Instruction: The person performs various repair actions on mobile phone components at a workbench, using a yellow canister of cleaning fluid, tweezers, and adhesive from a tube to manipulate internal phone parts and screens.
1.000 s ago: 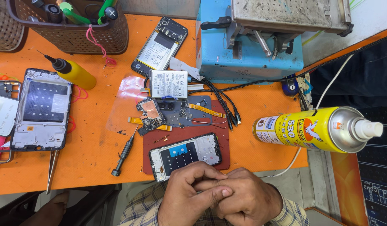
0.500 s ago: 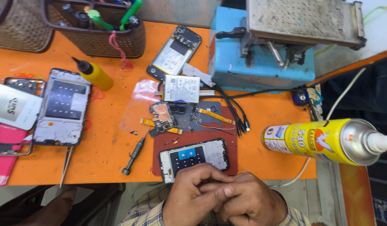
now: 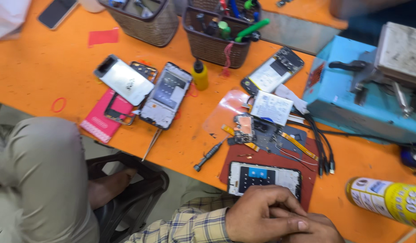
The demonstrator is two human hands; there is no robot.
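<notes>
The view has swung left; the left hand stays clasped over the right hand, holding nothing, beside the phone.

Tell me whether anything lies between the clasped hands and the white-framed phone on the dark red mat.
Nothing visible does. The left hand, clasped over the right hand, sits right at the near edge of the white-framed phone on the dark red mat.
</notes>
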